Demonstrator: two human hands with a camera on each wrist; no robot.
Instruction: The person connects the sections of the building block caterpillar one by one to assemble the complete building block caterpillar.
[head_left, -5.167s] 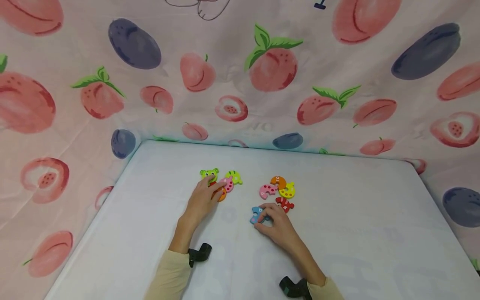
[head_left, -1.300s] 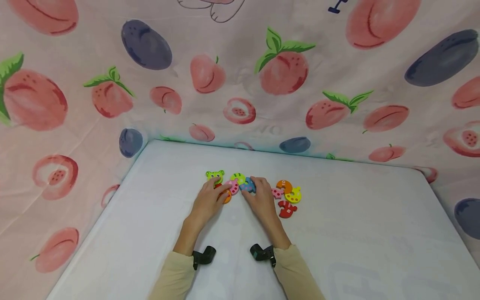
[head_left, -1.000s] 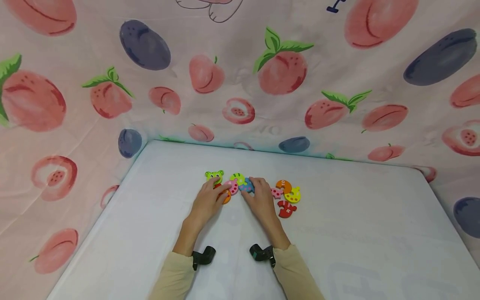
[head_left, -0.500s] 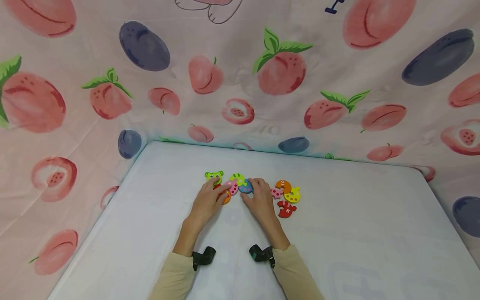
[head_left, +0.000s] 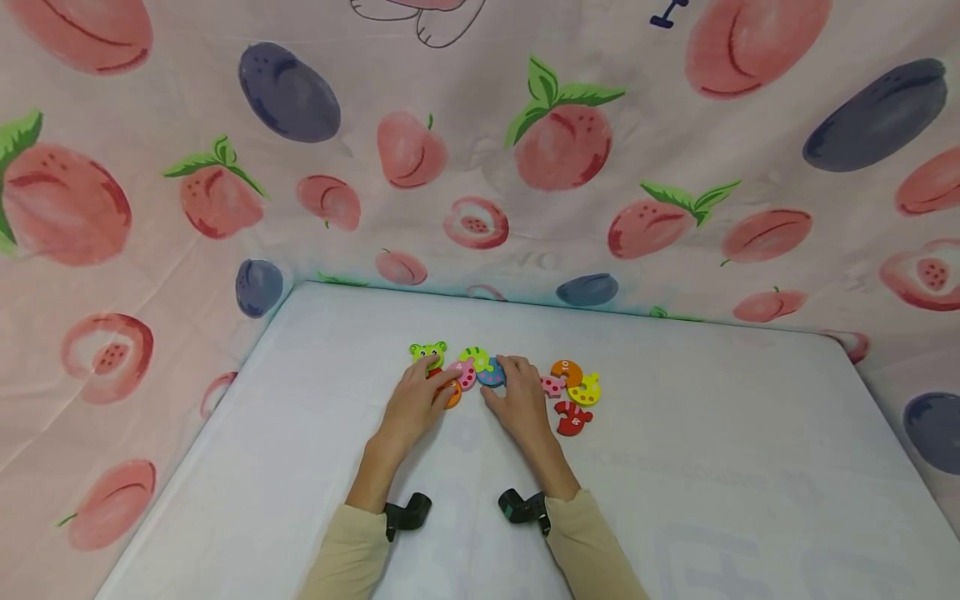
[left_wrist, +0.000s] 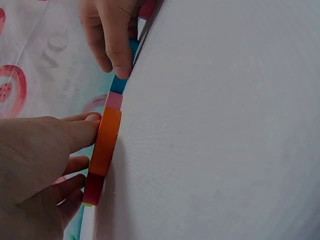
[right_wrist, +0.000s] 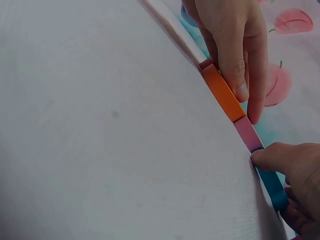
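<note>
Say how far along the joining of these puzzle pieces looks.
Looks done: the green head, red piece, orange piece, pink piece and striped green piece run in one chain, the left hand resting there.
In hand: the right hand pinches the blue piece beside the striped green piece; its fit is partly hidden.
Left, apparently: second pink piece, second orange piece, yellow piece and striped red piece, lying farther right.

White table [head_left: 675, 467], pink fruit-print cloth [head_left: 468, 92] along its far edge

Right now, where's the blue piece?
In the head view, the blue piece lies near centre, pinched by the right hand, right of the striped green piece.
</note>
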